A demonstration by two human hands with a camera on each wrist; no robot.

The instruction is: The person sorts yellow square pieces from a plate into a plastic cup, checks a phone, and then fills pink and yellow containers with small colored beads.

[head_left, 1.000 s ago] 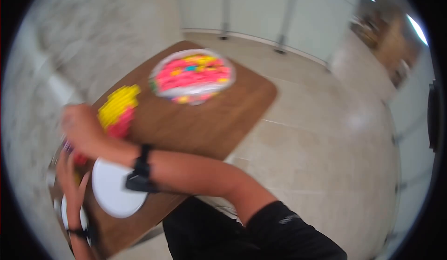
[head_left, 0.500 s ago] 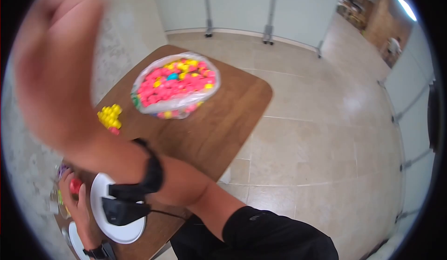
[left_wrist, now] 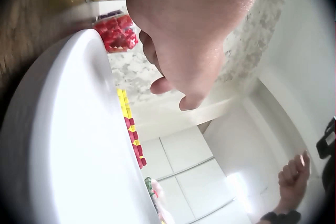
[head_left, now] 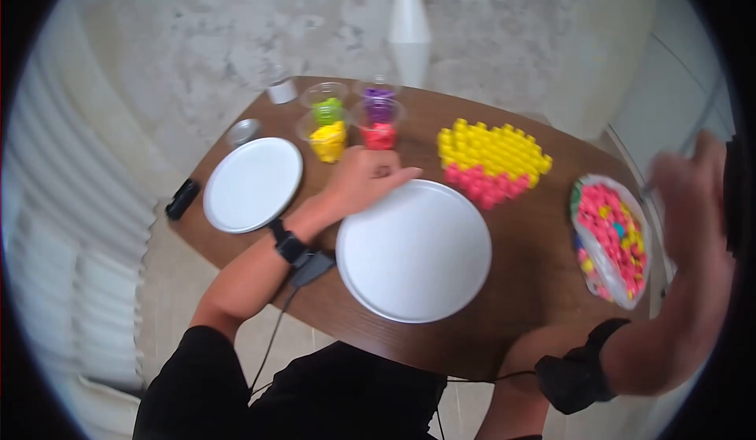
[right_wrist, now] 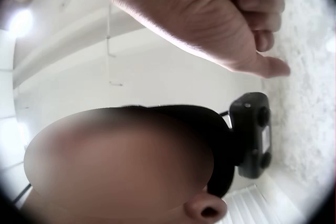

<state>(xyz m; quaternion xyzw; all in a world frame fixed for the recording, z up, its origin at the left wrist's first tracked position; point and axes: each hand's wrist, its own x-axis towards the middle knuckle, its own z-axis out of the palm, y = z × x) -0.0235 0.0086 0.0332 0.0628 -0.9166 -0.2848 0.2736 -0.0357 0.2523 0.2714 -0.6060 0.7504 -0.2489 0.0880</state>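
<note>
Hovering by the near plate's rim, my left hand [head_left: 366, 179] has its fingers loosely bent and thumb out, pinching nothing I can see. Contact with the rim: cannot tell. Near plate [head_left: 413, 251]: white, round, on the brown table [head_left: 543, 259], just to the right of that grip and toward the body. Clear cup with red pieces [head_left: 400, 121]: just beyond the knuckles. Clear cup with yellow pieces [head_left: 304, 129]: beyond and to the left. Second plate [head_left: 253, 184]: white, left of the left hand. Yellow pieces [head_left: 492, 149]: grouped right of it, pink pieces [head_left: 488, 186] along their near edge. My right hand [head_left: 693, 196]: raised, blurred from the head; the right wrist view gives curled fingers, empty as far as I see, near the head-worn camera [right_wrist: 252, 134]. Plastic bag [head_left: 605, 267] of mixed pieces: below and left of that fist.
</note>
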